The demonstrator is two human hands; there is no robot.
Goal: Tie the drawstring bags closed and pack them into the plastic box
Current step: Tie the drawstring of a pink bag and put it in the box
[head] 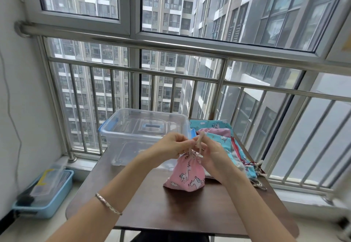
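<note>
Left hand (171, 145) and right hand (210, 155) pinch the drawstring (199, 140) above a pink bag (187, 175) on the worktop (171, 209).

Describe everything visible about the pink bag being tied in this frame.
The pink bag is small, of soft printed cloth with white unicorn-like figures and clouds. It stands upright and looks filled, its base resting on the dark table in front of the clear plastic box. Its neck is gathered shut, with pale cords rising from it. The left hand and right hand pinch those cords above the neck, mid-tie.
</note>
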